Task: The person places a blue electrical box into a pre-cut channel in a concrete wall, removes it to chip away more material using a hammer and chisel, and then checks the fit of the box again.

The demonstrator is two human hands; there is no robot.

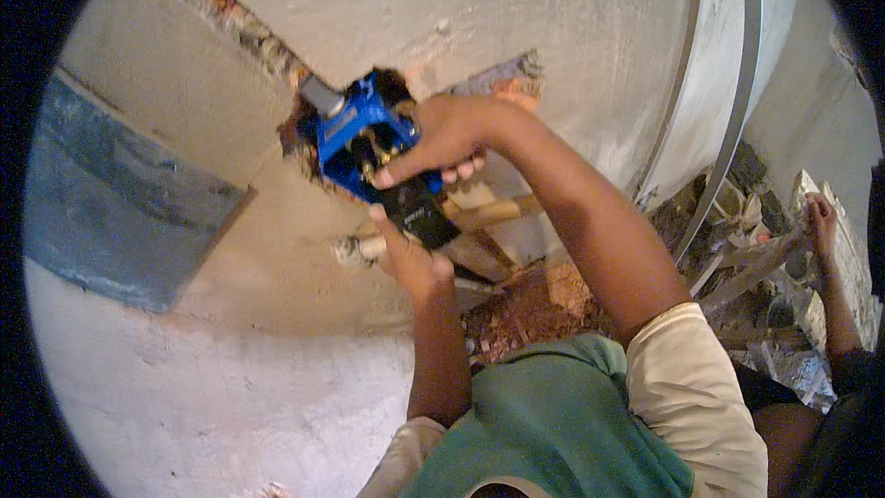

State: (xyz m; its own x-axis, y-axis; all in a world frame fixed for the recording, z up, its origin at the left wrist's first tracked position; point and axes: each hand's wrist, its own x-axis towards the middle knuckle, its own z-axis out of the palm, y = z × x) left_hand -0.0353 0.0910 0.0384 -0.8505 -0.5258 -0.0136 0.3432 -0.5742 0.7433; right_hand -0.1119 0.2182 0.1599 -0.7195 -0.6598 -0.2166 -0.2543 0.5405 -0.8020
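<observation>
Blue housing point(380, 112) sits at a ragged hole point(298, 136) in a big plastered wall point(572, 18), rubble point(687, 207) piled off right. Right grip point(447, 138) wraps the housing's right side, thumb up front; left grip point(417, 263) clasps the black block point(410, 207) from lower left. Grey pipe point(321, 95) meets the upper-left corner. Tiny pale print on the block, too blurry to read.

On my feed I list: one open-fronted blue box point(359, 111), tilted, within a ragged wall recess point(396, 83); brass-coloured fittings point(368, 169) showing inside; one black rectangular piece point(420, 210), slanted, at its lower edge.
</observation>
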